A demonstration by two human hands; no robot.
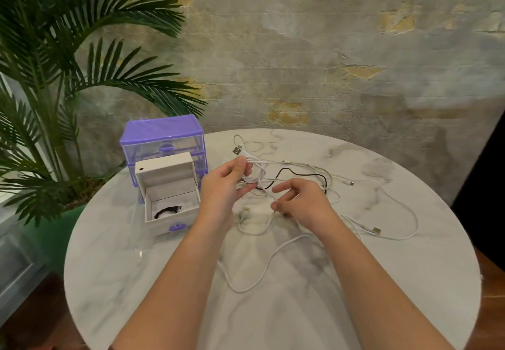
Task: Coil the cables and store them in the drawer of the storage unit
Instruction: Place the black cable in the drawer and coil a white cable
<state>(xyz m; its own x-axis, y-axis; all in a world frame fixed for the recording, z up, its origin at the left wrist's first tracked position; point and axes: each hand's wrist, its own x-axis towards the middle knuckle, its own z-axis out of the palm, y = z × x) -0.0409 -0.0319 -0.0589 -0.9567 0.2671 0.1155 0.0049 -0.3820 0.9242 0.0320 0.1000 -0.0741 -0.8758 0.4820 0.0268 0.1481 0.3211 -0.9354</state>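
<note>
My left hand (228, 186) grips a half-wound white cable (255, 170); my right hand (299, 203) pinches its strand, I think. It crosses the black cable (300, 170) on the table (410, 281), so pulling may snag before it reaches the open drawer (172, 213).

white cable (255, 170): part-coiled, raised mid-table | black cable (306, 172): loose, just right | purple storage unit (164, 136): far left | drawer (172, 211): open

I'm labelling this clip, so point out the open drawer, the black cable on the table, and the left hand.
open drawer (171, 220), head view, front wall.
black cable (300, 170), head view, middle stretch on the table.
left hand (225, 186), head view, back of the hand.
</note>
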